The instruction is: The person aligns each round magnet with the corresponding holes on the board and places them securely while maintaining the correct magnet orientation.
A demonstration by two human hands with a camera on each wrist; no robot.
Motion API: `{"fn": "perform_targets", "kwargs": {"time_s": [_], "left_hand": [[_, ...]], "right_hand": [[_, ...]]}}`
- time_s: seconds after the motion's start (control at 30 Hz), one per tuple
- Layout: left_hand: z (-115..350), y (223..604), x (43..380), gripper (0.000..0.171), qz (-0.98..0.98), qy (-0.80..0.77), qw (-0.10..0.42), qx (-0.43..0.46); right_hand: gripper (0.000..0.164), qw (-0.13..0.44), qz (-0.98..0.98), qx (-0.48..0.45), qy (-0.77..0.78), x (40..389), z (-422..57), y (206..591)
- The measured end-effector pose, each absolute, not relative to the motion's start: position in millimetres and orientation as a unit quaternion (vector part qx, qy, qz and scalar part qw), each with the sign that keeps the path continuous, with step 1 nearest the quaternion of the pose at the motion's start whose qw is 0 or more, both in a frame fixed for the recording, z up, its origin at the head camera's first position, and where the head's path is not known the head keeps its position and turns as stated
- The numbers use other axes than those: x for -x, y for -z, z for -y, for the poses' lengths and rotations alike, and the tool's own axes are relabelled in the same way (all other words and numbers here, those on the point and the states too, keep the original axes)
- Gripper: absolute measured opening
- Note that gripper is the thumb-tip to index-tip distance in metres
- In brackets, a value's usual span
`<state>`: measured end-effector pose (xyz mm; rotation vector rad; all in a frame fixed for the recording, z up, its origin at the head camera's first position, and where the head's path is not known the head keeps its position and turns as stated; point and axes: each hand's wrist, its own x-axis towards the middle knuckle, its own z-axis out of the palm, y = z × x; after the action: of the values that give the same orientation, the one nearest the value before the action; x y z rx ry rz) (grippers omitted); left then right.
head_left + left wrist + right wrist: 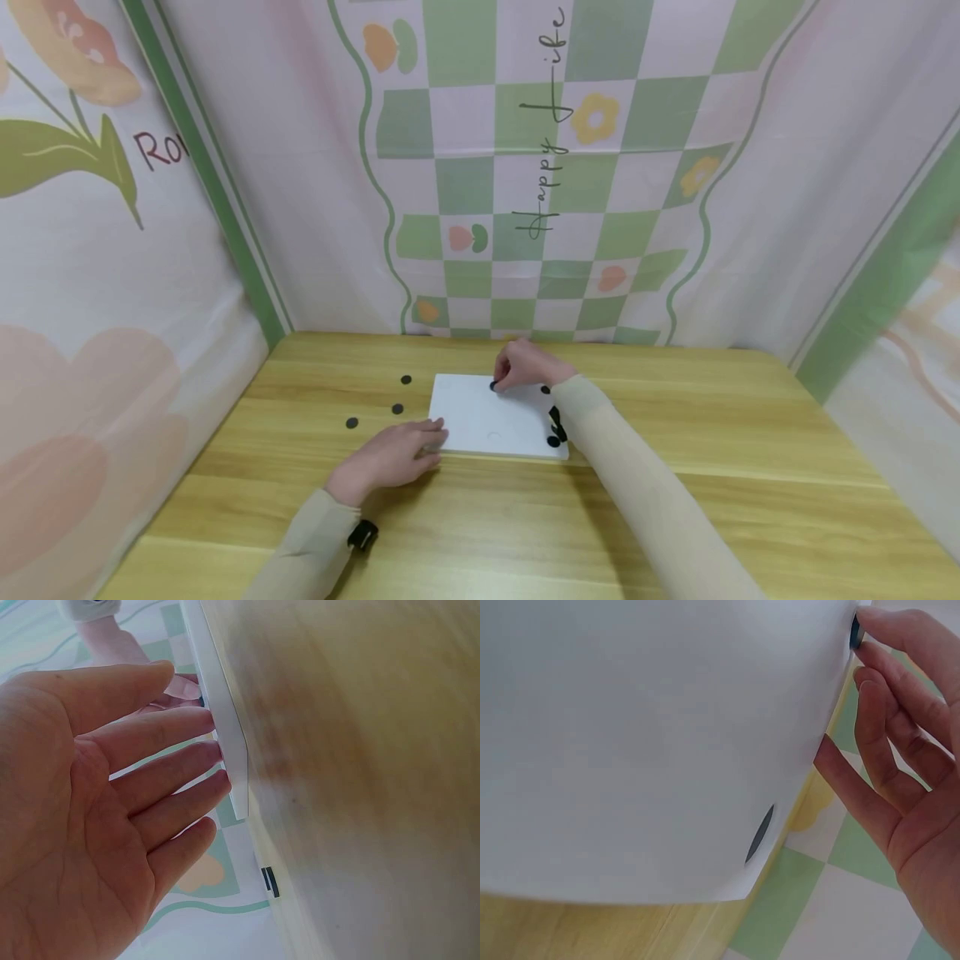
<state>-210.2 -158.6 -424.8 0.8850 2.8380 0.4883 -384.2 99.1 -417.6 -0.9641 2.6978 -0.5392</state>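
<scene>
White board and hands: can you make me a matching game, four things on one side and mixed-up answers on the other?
1. right hand
2. left hand
3. white board
4. hanging cloth

A. lies on the wooden table
B. has green and white checks
C. pinches a black disc
D. has fingers at the white board's left edge

Pairs: 1-C, 2-D, 3-A, 4-B

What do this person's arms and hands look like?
The left sleeve and right sleeve are long, plain and cream. The left hand and right hand wear no gloves. A black device sits on the left sleeve; a black piece shows beside the right.
</scene>
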Motion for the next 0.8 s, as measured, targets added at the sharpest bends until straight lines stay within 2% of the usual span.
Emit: {"fn": "perform_targets", "kwargs": {"time_s": [0.8], "left_hand": [[157.8,424.4,209.3,0.042,-0.941,-0.165,0.069,-0.288]], "right_hand": [[0.008,0.122,-0.917,0.327,0.192,382.9,-100.5,417.3]]}}
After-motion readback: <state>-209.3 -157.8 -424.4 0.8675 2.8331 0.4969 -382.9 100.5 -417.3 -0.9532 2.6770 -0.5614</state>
